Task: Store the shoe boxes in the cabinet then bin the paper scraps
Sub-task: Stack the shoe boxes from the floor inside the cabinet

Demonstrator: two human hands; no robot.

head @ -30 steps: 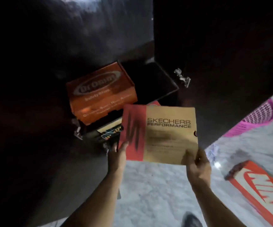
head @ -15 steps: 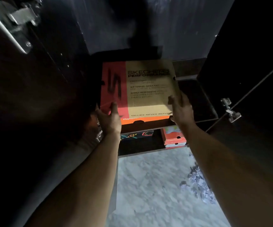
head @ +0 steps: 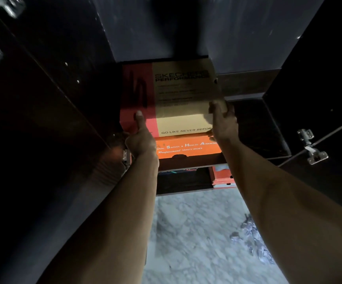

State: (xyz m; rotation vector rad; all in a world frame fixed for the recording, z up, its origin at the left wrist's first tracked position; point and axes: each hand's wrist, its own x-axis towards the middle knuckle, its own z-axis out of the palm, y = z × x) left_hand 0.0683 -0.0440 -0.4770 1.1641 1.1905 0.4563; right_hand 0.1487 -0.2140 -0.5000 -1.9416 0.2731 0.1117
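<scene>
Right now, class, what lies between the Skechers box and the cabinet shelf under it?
In the head view, an orange safety-shoe box lies between the Skechers box and the shelf; the Skechers box sits on it.

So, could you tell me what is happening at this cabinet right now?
A person holds a Skechers shoe box with both hands, the left hand at its red corner and the right hand at its tan corner. It sits on an orange safety-shoe box on a cabinet shelf. Paper scraps lie on the floor.
</scene>
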